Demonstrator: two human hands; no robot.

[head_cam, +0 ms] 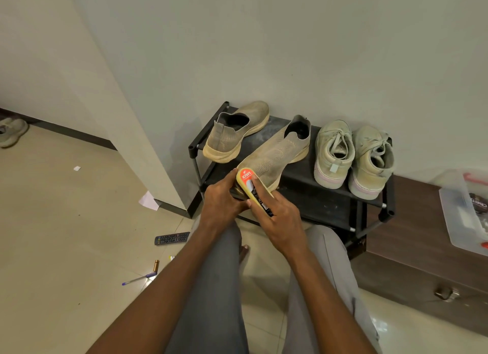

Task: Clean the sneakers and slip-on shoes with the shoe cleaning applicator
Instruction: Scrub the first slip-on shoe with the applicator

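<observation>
A yellow sponge shoe cleaning applicator with an orange-and-white label (250, 187) is pressing against the near toe of a dusty beige knit slip-on shoe (277, 153), which is lying diagonally with its heel pointing far right. Its matching beige knit slip-on (235, 133) is sitting to the far left, heel facing near. A pair of pale green lace-up sneakers (353, 155) is standing side by side at the right, heels facing near.

Two slip-ons (237, 132) (tan), two sneakers (334, 153).

home hallway, shoe rack (332, 195), tiled floor (66, 235)
</observation>
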